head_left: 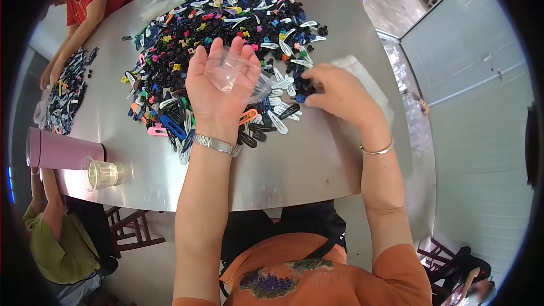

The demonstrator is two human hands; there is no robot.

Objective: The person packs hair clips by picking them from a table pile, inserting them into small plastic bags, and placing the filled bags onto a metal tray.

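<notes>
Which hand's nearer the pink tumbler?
Left. The left hand, palm up over the clip pile, is to the pink tumbler's right; the right hand, at the pile's right edge, is farther off.

You have a small clear plastic bag (228, 75), creased and glossy, across your upturned left hand (215, 97) near frame centre; loose hair clips (198, 34), black, white and brightly coloured, lie heaped around the upper centre.
</notes>
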